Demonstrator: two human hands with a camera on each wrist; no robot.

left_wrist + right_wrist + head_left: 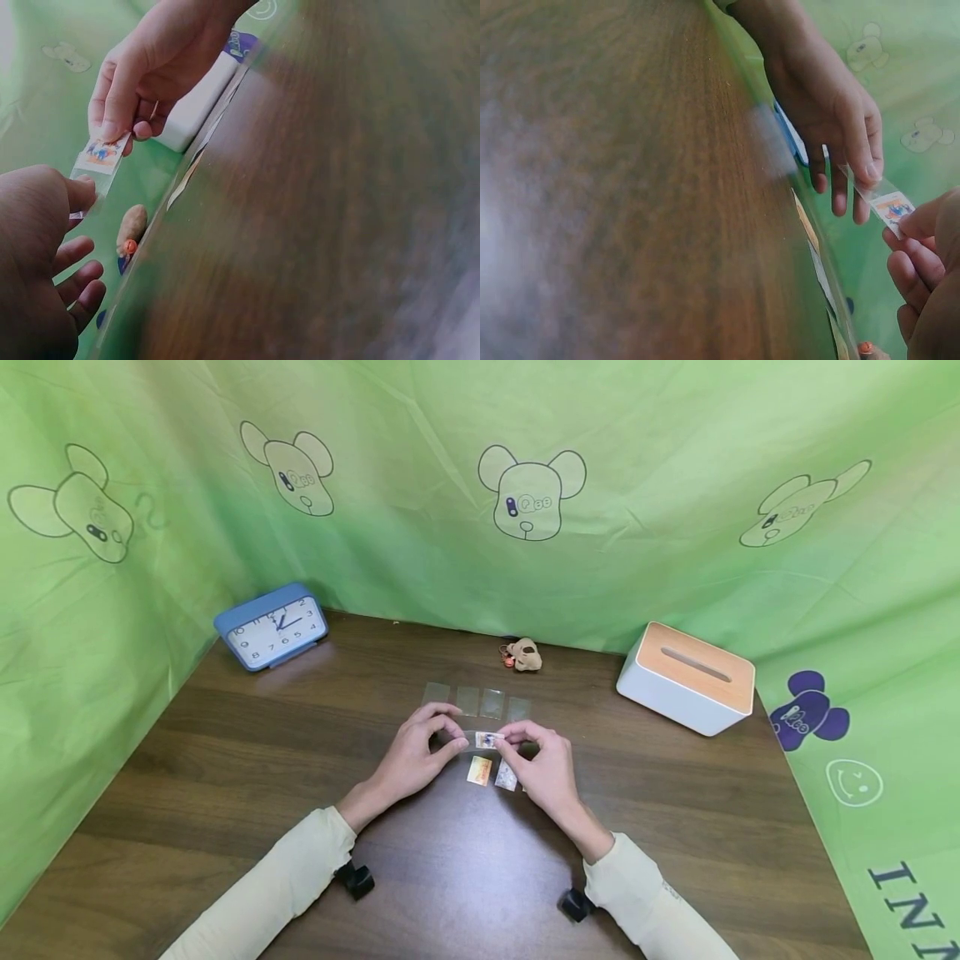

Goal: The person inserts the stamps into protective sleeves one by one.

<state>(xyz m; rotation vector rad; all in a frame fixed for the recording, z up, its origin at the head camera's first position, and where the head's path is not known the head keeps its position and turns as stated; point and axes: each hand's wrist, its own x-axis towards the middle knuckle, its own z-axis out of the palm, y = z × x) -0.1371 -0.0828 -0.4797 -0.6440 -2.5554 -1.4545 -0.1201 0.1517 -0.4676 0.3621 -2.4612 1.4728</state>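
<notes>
Between thumb and fingers, my left hand (412,758) pinches one end of a small clear plastic sleeve (103,184). My right hand (546,767) pinches a small picture card (486,740) with blue and orange figures. The card overlaps the sleeve's right end; how far it sits inside I cannot tell. Both are held above the wooden table (300,760). Just below the hands lie an orange-yellow card (479,770) and a greyish card (506,776), with a further one mostly hidden by the right hand. Beyond the hands, several clear sleeves (468,701) lie in a row.
At the back left stands a blue alarm clock (274,627). A tan skull-like trinket (527,655) with an orange charm lies at the back middle. To the right is a white tissue box (686,681) with a wooden lid. Green cloth (420,527) hangs around the table.
</notes>
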